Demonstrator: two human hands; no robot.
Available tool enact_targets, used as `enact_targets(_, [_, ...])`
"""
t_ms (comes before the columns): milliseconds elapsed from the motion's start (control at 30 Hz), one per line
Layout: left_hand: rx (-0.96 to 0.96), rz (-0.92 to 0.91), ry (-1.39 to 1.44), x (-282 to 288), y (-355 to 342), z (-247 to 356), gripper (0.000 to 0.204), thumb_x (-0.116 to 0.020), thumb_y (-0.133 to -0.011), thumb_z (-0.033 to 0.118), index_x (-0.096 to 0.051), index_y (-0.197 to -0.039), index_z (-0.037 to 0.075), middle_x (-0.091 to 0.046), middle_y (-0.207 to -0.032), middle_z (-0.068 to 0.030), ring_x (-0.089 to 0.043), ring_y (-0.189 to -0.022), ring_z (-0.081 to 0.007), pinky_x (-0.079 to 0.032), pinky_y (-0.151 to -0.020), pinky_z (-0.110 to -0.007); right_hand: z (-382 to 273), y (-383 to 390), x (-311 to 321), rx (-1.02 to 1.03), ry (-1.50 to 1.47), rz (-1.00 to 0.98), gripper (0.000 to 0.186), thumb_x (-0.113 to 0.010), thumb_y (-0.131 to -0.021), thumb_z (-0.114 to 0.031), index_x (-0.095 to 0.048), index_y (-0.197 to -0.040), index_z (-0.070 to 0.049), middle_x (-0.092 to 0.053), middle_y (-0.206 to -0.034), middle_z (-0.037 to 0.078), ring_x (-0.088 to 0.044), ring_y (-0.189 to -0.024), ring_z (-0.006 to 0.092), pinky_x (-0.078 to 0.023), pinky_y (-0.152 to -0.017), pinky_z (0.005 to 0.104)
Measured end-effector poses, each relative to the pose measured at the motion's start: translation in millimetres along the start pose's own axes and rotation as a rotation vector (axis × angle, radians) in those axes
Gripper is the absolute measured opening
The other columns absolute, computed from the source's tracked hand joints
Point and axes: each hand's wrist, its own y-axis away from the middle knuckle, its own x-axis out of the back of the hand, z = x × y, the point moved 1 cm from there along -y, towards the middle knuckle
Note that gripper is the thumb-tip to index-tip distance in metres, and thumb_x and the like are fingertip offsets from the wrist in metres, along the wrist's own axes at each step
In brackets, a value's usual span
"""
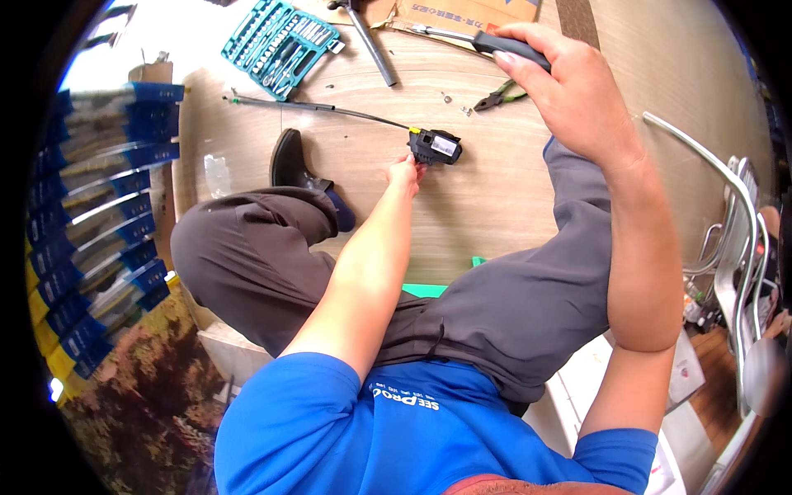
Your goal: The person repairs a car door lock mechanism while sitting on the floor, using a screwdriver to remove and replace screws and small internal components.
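Note:
My left hand (404, 175) is closed on the near side of a black plastic lock unit (437, 147), which has a white label on its face. From its yellow-tipped corner a thin black cable (363, 114) runs off to the left. Up at the right, my right hand (557, 78) wraps round the dark grip of a ratchet wrench (507, 47). Its metal shaft points left, apart from the lock unit. Between the two hands, green-handled pliers (499, 97) and small metal pieces (467, 110) lie on the pale wood-look surface.
At the far left lies an open teal socket set (280, 48), with a hammer (367, 41) beside it. Flattened cardboard (470, 12) is at the far edge. Blue-ended packages (107, 198) are stacked on the left. Curved metal tubing (734, 181) stands at right.

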Motion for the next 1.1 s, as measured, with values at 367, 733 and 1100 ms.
enact_targets(367, [0.238,0.093,0.476,20.9,3.2,-66.1,0.031,-0.045,-0.103,0.037,-0.057,-0.102,0.008,-0.062,-0.092,-0.0078,-0.063,-0.088,-0.0238,-0.054,-0.067,-0.037,9.9,-3.2,-72.1,-0.055,0.171,-0.251,0.027,-0.063,-0.090,-0.021,-0.065,-0.111,-0.004,-0.068,-0.090,0.020,-0.066,-0.082,0.0328,-0.050,-0.073,0.0376])
enact_targets(733, [0.512,-0.395,1.083,-53.1,77.2,-40.1,0.040,-0.037,-0.102,0.048,-0.058,-0.112,0.016,-0.065,-0.111,-0.0061,-0.060,-0.096,-0.0277,-0.047,-0.086,-0.045,79.2,50.6,-179.7,-0.014,0.637,-0.635,0.034,-0.062,-0.090,-0.021,-0.057,-0.122,-0.011,-0.062,-0.094,0.016,-0.062,-0.090,0.0352,-0.050,-0.078,0.0441])
enact_targets(1100, [0.435,-0.249,1.239,-34.2,47.2,-19.6,0.029,-0.039,-0.104,0.037,-0.053,-0.122,0.018,-0.065,-0.104,-0.0030,-0.064,-0.094,-0.0247,-0.052,-0.084,-0.046,77.9,49.7,-225.5,0.066,0.723,-0.613,0.028,-0.060,-0.091,-0.022,-0.055,-0.118,-0.015,-0.061,-0.090,0.013,-0.065,-0.075,0.0360,-0.053,-0.064,0.0473])
